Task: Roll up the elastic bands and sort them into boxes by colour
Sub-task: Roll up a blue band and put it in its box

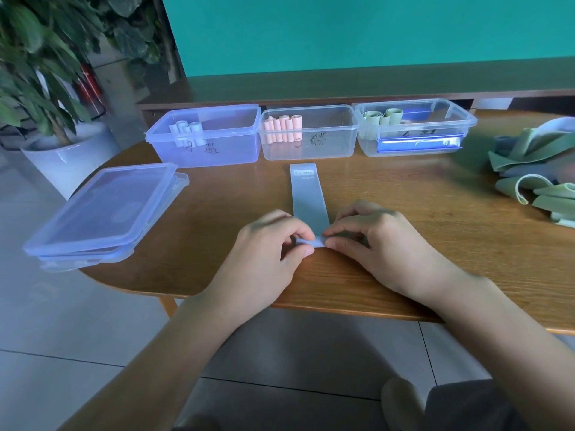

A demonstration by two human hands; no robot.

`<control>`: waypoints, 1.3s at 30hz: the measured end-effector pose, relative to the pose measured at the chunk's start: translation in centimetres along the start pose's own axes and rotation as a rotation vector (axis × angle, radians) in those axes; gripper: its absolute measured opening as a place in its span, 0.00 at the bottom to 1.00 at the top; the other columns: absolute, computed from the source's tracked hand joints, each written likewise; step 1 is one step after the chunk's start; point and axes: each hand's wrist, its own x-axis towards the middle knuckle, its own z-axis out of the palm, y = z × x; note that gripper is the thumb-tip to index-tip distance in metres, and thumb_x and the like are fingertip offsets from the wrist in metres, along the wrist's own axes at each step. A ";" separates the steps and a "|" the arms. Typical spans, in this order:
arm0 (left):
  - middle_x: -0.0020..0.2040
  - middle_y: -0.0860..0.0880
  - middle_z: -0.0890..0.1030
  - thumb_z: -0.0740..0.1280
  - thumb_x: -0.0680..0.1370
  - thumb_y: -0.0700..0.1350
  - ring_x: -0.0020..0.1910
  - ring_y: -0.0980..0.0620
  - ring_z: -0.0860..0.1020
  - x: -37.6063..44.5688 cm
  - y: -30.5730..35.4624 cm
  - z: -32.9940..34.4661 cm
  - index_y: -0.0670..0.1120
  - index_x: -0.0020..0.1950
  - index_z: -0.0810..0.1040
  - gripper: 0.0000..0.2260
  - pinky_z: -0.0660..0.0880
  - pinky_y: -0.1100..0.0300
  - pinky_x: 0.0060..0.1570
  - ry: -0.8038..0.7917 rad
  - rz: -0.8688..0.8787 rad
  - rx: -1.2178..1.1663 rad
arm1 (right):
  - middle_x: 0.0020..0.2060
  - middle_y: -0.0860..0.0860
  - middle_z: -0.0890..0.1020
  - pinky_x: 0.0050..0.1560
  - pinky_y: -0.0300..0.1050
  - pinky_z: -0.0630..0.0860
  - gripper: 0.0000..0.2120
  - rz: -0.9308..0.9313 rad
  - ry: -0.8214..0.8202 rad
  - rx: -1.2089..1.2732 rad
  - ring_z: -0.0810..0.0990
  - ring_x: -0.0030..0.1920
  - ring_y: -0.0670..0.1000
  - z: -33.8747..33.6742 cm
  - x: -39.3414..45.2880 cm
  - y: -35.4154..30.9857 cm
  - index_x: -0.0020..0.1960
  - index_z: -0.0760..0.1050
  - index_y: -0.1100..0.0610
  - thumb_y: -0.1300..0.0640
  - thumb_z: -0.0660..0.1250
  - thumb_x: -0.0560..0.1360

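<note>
A pale blue elastic band (307,194) lies flat on the wooden table (217,213), stretching away from me. Its near end is curled into a small roll. My left hand (270,244) and my right hand (370,241) both pinch that rolled end with thumb and fingers. At the back stand three clear boxes in a row: the left box (205,150) holds pale blue rolls, the middle box (326,144) holds pink rolls, and the right box (413,144) holds green rolls.
A heap of loose green and blue bands (535,169) lies at the right. Stacked box lids (102,213) rest on the table's left corner. A potted plant (62,150) stands on the floor at the left.
</note>
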 end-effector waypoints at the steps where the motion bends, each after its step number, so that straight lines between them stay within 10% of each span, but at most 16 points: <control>1: 0.45 0.64 0.74 0.73 0.77 0.46 0.46 0.65 0.75 0.1 -0.1 0.0 0.53 0.50 0.82 0.04 0.68 0.77 0.42 0.001 0.000 0.001 | 0.49 0.42 0.77 0.52 0.22 0.65 0.08 0.002 -0.002 -0.004 0.74 0.46 0.32 0.0 0.0 0.0 0.53 0.86 0.51 0.51 0.71 0.77; 39: 0.39 0.62 0.78 0.75 0.75 0.43 0.43 0.61 0.77 -3.0 1.7 -0.6 0.50 0.46 0.83 0.02 0.68 0.75 0.40 0.023 -0.019 -0.104 | 0.47 0.41 0.81 0.48 0.28 0.69 0.07 -0.002 -0.092 0.153 0.79 0.47 0.41 -1.6 -3.2 -1.4 0.54 0.85 0.49 0.52 0.73 0.77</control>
